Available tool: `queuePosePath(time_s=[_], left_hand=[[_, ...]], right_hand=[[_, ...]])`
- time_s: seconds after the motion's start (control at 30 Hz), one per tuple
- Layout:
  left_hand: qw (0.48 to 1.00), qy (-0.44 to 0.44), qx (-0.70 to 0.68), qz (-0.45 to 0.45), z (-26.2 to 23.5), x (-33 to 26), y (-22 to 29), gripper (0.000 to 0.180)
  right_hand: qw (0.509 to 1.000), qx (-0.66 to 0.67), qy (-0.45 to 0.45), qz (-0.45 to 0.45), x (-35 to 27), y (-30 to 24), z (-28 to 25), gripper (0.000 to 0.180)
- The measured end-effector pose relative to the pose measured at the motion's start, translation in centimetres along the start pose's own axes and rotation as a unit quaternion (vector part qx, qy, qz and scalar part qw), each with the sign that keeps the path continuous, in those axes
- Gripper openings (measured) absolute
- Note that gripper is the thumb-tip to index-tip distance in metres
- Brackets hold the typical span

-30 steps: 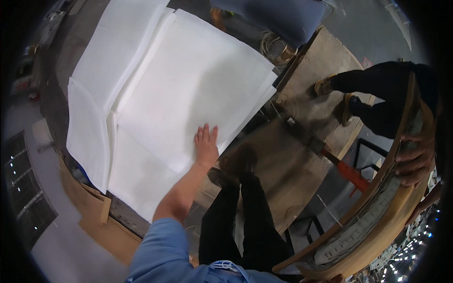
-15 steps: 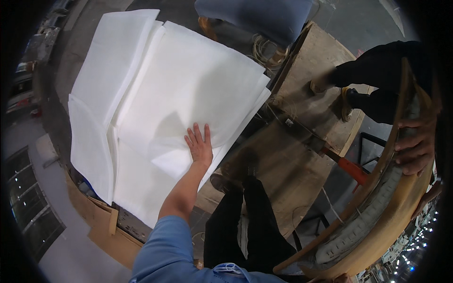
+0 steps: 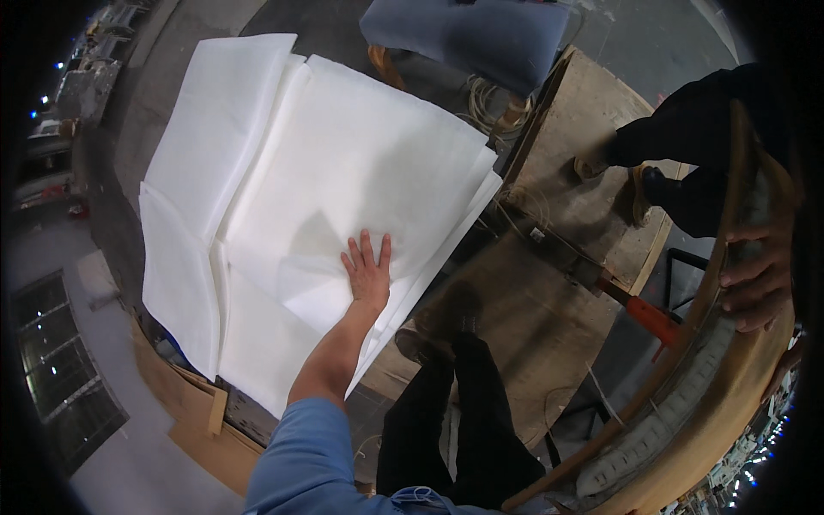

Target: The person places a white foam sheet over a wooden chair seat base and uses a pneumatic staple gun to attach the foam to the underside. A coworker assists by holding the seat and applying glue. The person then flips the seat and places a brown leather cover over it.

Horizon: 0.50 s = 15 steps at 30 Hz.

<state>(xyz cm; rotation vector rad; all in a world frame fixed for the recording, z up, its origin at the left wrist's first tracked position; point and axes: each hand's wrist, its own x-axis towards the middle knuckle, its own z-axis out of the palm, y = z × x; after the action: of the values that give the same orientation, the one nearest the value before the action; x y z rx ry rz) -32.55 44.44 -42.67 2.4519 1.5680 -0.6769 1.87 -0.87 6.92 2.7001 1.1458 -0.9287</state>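
Note:
My left hand [image 3: 368, 275] lies flat on a stack of white padding sheets [image 3: 412, 146], fingers spread, near the stack's front right part. Its palm presses on the top sheet, which dips and creases around it. Several sheets overlap, and those on the left are folded or lapped over. On the right a curved wooden frame [image 3: 695, 455], with a pale stapled strip along its inner side, rises from the lower edge. Another person's hand [image 3: 760, 279] grips the frame's upper part. My right hand is out of view.
Black-trousered legs [image 3: 712, 163] of another person stand at the right on a wooden board [image 3: 584, 112]. An orange-red object [image 3: 652, 322] lies beside the curved frame. A blue-grey upholstered piece [image 3: 468, 39] and coiled cord [image 3: 489, 107] are at the back. Cardboard [image 3: 193, 403] lies at left.
The view has shifted slightly, so the sheets sit a little lower and further right in the picture. My left hand stays flat on the same part of the top sheet.

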Motion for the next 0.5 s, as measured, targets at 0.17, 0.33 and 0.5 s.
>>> queuePosePath(time_s=[0.17,0.33,0.5], left_hand=[[0.997,0.026,-0.062,0.041,-7.4,-3.9,-2.9,0.104],[0.976,0.15,-0.154,0.026,-21.7,-5.5,-13.1,0.099],[0.957,0.185,-0.193,-0.11,-30.9,-0.9,-15.8,0.067]], right_hand=[[0.992,0.028,0.048,-0.111,1.5,-0.4,0.7,0.03],[0.989,-0.018,0.081,-0.124,2.0,-1.3,0.9,0.021],[0.985,0.019,0.078,-0.15,1.4,0.8,1.3,0.021]])
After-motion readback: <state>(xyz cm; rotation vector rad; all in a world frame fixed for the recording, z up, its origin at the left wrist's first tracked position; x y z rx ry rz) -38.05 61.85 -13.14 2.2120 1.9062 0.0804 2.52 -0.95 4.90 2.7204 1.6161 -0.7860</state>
